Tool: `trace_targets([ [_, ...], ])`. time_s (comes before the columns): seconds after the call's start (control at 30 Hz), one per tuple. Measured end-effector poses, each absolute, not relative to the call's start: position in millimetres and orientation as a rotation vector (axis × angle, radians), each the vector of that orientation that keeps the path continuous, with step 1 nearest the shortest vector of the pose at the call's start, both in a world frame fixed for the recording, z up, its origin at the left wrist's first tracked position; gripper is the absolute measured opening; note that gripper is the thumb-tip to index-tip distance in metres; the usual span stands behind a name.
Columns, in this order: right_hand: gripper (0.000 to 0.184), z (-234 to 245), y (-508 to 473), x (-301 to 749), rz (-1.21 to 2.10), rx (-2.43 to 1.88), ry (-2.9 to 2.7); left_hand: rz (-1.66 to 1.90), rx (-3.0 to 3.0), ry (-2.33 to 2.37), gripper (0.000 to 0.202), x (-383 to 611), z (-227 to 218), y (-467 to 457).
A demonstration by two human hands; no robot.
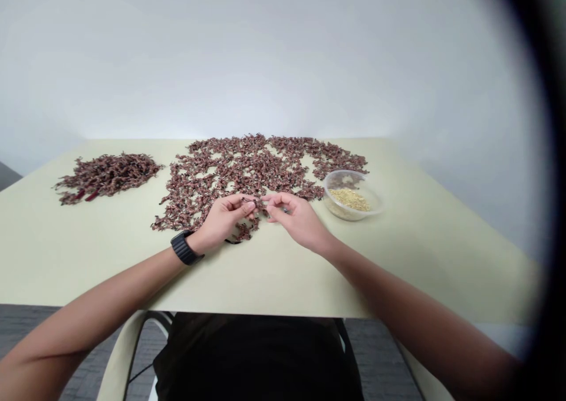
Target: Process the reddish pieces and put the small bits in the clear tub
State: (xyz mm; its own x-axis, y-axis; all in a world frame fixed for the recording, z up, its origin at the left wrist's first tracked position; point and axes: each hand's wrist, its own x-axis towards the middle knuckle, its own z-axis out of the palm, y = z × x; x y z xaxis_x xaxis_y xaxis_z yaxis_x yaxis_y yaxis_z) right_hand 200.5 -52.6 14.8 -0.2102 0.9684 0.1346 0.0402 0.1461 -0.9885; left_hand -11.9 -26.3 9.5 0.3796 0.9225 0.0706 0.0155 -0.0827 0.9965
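My left hand [227,217], with a black band on its wrist, pinches a small reddish-brown dried piece [256,203] between thumb and forefinger. Close beside it, my right hand [297,219] has thumb and fingertips brought together at that piece. A tiny dark, bluish bit shows at the right fingers, too small to name. Both hands are just above the near edge of a wide spread of reddish-brown dried pieces [247,168], curled and stem-like. To the right of my right hand stands a clear round plastic tub [377,203] holding yellow shreds [350,199].
A separate heap of longer reddish-brown dried pieces [110,176] lies at the left, two deep red ones at its front. All this rests on a pale yellow table [274,283] against a white wall. A pale chair arm [117,360] stands below the table's front edge.
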Motion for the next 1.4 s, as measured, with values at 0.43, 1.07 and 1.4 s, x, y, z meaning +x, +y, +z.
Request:
trace_targets([
  [0.43, 0.023, 10, -51, 194, 1.438, -0.99, -1.181, 0.785, 1.523, 0.893, 0.024, -9, 17, -33],
  [1.07, 0.013, 18, -65, 196, 0.922, -1.15, -1.613, 0.816, 2.007, 0.997, 0.026, -4, 9, -46],
  [1.4, 0.023, 26, -60, 202, 1.039, -1.152, -1.503, 0.907, 1.983, 1.046, 0.024, -5, 21, -46],
])
